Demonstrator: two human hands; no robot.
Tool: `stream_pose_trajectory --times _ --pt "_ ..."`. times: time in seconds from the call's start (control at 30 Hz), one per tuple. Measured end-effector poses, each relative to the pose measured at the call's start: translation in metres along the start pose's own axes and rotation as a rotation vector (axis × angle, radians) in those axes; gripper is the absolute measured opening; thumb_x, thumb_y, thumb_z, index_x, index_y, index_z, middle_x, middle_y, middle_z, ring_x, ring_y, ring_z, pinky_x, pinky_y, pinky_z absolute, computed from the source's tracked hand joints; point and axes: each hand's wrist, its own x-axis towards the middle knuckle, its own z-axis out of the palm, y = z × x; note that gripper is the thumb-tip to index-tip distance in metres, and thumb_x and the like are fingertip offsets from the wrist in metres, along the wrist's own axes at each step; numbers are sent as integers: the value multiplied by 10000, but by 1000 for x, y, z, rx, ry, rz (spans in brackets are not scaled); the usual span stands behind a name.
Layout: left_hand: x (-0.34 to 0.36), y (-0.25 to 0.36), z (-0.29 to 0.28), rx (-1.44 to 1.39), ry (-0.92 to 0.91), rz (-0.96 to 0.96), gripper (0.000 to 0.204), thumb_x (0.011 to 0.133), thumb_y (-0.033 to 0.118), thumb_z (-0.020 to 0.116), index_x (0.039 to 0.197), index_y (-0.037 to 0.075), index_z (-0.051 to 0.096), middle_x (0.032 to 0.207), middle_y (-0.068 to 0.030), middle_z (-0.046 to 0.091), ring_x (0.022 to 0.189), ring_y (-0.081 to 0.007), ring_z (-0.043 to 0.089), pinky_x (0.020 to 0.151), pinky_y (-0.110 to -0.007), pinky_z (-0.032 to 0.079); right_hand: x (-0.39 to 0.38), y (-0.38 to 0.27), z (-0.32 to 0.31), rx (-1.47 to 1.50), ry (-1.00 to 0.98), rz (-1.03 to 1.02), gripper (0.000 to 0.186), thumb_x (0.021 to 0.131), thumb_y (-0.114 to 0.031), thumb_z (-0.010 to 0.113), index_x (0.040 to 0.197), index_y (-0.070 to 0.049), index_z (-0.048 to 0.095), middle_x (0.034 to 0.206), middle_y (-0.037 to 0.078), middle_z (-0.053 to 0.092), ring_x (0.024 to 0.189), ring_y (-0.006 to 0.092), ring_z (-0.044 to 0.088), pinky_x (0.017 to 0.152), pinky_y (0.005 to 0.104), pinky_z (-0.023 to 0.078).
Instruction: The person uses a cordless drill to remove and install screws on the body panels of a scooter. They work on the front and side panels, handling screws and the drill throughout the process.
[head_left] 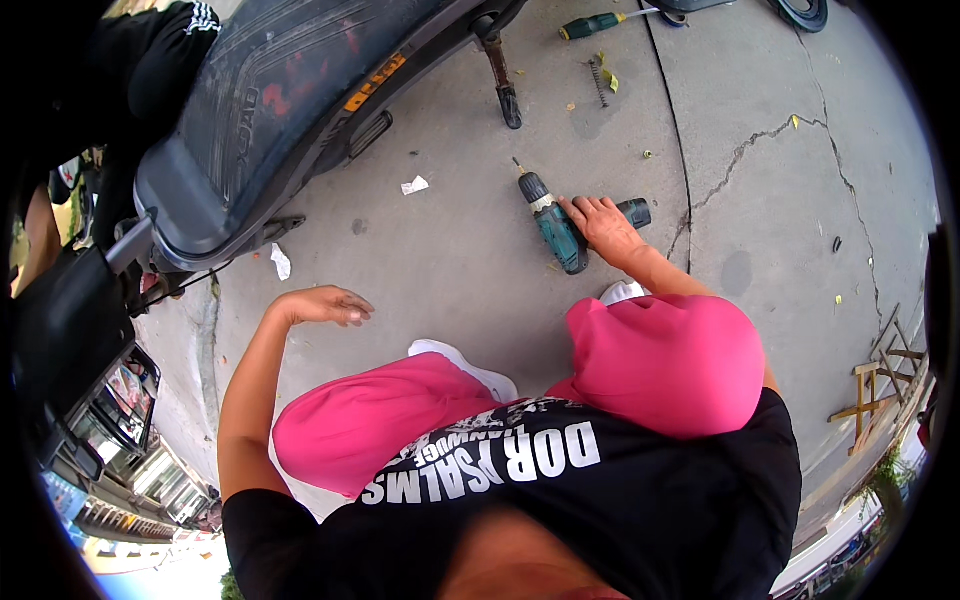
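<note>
A teal and black cordless drill (556,234) lies on its side on the grey concrete, a thin bit at its tip pointing away from me. My right hand (606,226) is closed over its handle, with the battery end showing beside my fingers. My left hand (330,305) hangs above the ground to the left, empty, its fingers loosely bent and apart. Beyond it, a dark scooter body (240,130) fills the upper left, with a metal stand (500,80) reaching down from it. Small white paper scraps (414,186) lie between the scooter and the drill.
A screwdriver (590,26) and a spring (598,82) lie at the top. A black cable (672,120) crosses the cracked ground, and a black coiled item (805,12) is at top right. A wooden frame (865,400) stands at right. Another person's dark-clothed limb (160,60) is beside the scooter.
</note>
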Motion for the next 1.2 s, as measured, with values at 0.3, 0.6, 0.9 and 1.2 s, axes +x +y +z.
stream_pose_trajectory --times 0.3,0.6,0.9,1.2 --pt "192 100 -66 471 1128 271 326 815 128 671 1101 4 577 1124 -162 550 922 -274 610 831 -353 480 -5 2 4 35 51 93 682 715 4 621 1356 -77 403 1065 80 547 1015 226 548 842 322 413" --pt "242 99 -89 -140 1214 141 227 844 101 651 952 -13 487 765 -113 590 539 -224 630 419 -302 466 -7 2 5 71 -5 123 576 768 -55 600 1321 -116 450 1015 70 547 967 220 566 801 324 411" --pt "234 84 -107 -520 1123 -5 206 925 138 539 1005 -10 421 685 -119 571 535 -224 626 378 -283 396 -3 0 7 82 -15 149 590 758 -75 617 1323 -126 454 1029 65 548 972 225 568 809 339 412" --pt "230 134 -53 -449 944 238 166 941 63 450 1080 -2 512 804 -80 607 699 -168 638 539 -254 474 -2 17 -3 293 -88 138 601 707 -140 727 1270 -89 521 1076 112 575 1042 277 567 857 390 442"
